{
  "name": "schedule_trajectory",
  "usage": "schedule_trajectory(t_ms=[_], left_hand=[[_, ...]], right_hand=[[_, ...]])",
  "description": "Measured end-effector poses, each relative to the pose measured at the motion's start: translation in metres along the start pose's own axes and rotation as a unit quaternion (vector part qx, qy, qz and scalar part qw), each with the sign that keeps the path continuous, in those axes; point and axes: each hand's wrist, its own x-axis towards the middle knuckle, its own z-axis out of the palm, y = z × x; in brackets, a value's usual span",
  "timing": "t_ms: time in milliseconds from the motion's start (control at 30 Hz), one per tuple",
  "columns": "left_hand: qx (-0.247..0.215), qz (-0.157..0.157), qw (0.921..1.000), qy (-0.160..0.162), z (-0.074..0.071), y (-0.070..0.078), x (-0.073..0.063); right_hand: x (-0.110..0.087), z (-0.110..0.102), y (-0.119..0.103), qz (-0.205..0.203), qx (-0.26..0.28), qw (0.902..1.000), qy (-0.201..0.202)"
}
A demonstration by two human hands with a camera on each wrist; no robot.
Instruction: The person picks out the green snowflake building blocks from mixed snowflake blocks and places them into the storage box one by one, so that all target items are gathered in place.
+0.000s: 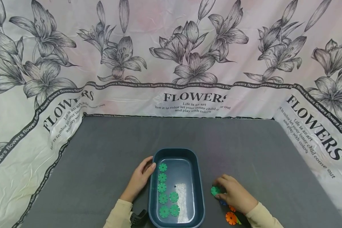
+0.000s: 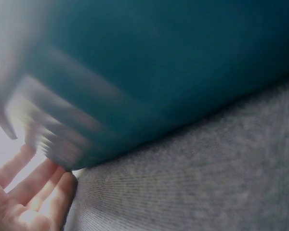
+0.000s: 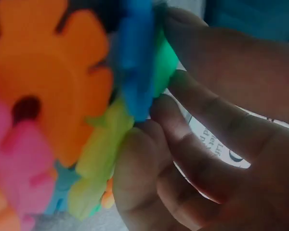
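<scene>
A green flower-shaped piece (image 1: 215, 190) is sitting right of the tray, its edge being pinched between thumb and fingers of the right hand (image 1: 235, 194). A blue piece (image 3: 137, 57) is lying against it; whether that is also being gripped, cannot tell. Orange piece (image 1: 231, 218), yellow piece (image 3: 101, 159) and pink piece (image 3: 26, 168) are lying nearby. The left hand (image 1: 139, 177) is holding the blue tray (image 1: 202, 190), thumb at the rim, fingers against the outer wall. Seven green pieces (image 1: 163, 198) are lying inside, toward its left side.
</scene>
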Motion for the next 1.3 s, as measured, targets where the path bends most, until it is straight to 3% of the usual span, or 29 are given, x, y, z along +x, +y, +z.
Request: schedule_trajectory(t_ms=[100,267,467,600,767,900,1033,1100,1300], left_hand=[[-0.003,0.001,1.0000,-0.001,0.000,0.000,0.000],[0.003,-0.006,1.0000,0.000,-0.001,-0.001,-0.002],[0.006,-0.007,1.0000,-0.002,0.000,-0.002,-0.003],[0.011,-0.004,0.9999,-0.004,0.001,-0.001,-0.003],[0.005,-0.004,0.9999,-0.012,0.000,-0.001,-0.003],[-0.001,-0.004,0.9999,-0.010,-0.001,-0.001,-0.002],[-0.002,-0.002,1.0000,-0.008,-0.002,-0.001,-0.002],[0.001,-0.001,1.0000,-0.006,-0.002,-0.001,-0.002],[0.006,0.001,1.0000,-0.005,-0.002,-0.001,0.000]], right_hand=[[0.001,0.000,0.001,0.007,0.006,1.0000,-0.003],[0.002,-0.003,0.000,0.061,0.050,0.9964,-0.031],[0.003,-0.015,-0.002,0.139,0.131,0.9804,-0.047],[0.010,-0.030,-0.006,0.157,0.158,0.9744,-0.030],[0.032,-0.051,-0.015,0.135,0.193,0.9718,-0.002],[0.059,-0.064,-0.024,0.091,0.186,0.9783,0.003],[0.088,-0.071,-0.031,0.065,0.202,0.9763,-0.040],[0.102,-0.071,-0.035,0.062,0.239,0.9651,-0.088],[0.138,-0.056,-0.047,0.068,0.320,0.9136,-0.241]])
